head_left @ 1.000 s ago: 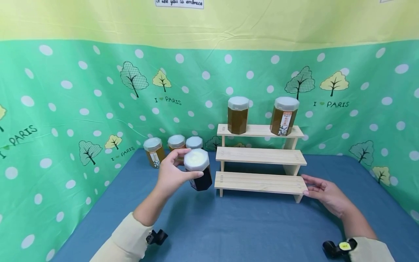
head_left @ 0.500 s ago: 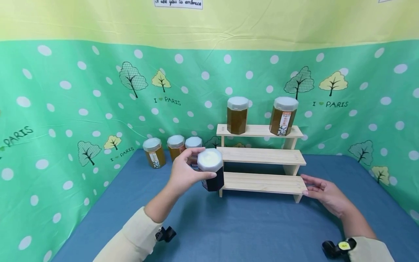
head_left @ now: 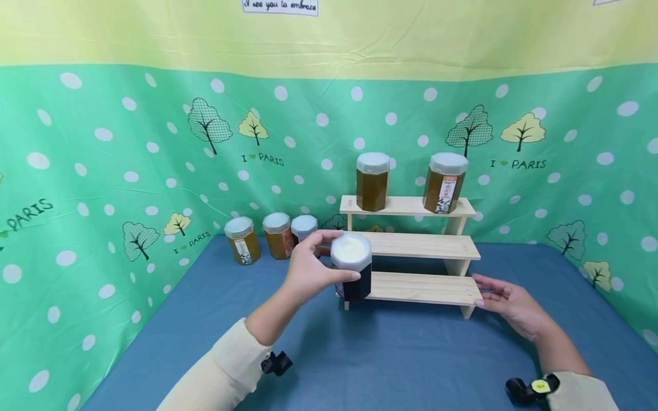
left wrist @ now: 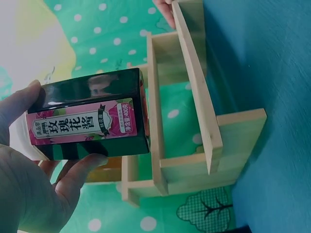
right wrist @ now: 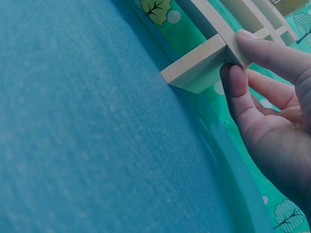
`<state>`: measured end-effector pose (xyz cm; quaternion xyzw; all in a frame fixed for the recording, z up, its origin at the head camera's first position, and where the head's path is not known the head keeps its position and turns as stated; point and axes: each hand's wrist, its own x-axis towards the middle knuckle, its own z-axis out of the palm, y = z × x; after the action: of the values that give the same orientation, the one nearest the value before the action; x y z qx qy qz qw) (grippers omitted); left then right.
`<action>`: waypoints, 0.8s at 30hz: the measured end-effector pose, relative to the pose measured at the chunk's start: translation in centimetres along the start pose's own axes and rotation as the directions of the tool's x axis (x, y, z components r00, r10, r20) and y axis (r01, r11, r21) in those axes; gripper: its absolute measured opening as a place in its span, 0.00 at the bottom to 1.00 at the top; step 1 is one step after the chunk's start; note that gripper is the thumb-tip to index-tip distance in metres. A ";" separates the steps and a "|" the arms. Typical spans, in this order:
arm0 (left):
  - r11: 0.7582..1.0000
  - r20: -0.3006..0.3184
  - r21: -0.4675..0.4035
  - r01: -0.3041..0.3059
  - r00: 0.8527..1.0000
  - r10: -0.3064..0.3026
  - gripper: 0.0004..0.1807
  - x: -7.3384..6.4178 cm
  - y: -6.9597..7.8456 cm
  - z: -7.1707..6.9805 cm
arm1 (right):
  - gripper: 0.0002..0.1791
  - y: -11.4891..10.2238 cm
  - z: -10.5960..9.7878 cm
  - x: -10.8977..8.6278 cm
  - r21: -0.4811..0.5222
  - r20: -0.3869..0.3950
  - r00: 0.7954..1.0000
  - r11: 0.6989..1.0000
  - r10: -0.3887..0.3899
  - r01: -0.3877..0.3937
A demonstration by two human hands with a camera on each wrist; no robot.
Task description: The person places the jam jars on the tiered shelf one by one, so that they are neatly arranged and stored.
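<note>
My left hand grips a dark jam jar with a white lid, thumb on the near side and fingers behind. The jar is upright in the air before the left part of the wooden three-step shelf. Its pink label with Chinese writing shows in the left wrist view. My right hand holds the right end of the shelf's lowest board; in the right wrist view the thumb lies on the board and fingertips are at its end and underside. Two amber jars stand on the top board.
Left of the shelf, at the back of the blue cloth, stand two amber jars and a dark one, partly behind my left hand. A green printed curtain hangs behind.
My left hand has carried the dark jam jar to the right, from beside the shelf to in front of its left end. My right hand stays on the lowest board.
</note>
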<state>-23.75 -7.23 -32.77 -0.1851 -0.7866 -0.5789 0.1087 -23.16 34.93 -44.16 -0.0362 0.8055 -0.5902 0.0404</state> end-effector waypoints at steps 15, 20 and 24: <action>0.999 0.060 -0.038 -0.017 0.998 0.019 0.38 1.7 0.7 2.4 | 0.44 -0.3 0.0 -0.1 -0.016 0.001 1.000 1.000 0.017 -0.017; 0.999 0.077 -0.046 0.016 0.997 -0.012 0.37 2.4 0.9 3.6 | 0.43 -0.1 0.0 -0.1 -0.009 0.001 1.000 1.000 0.008 -0.008; 0.997 0.087 -0.071 0.031 0.996 -0.025 0.37 2.8 1.0 4.6 | 0.41 0.0 0.0 0.0 0.005 0.003 1.000 1.000 -0.013 0.013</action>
<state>-25.69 -2.16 -32.16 -0.2026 -0.7717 -0.5998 0.0600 -23.14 34.96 -44.17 -0.0419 0.8038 -0.5922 0.0379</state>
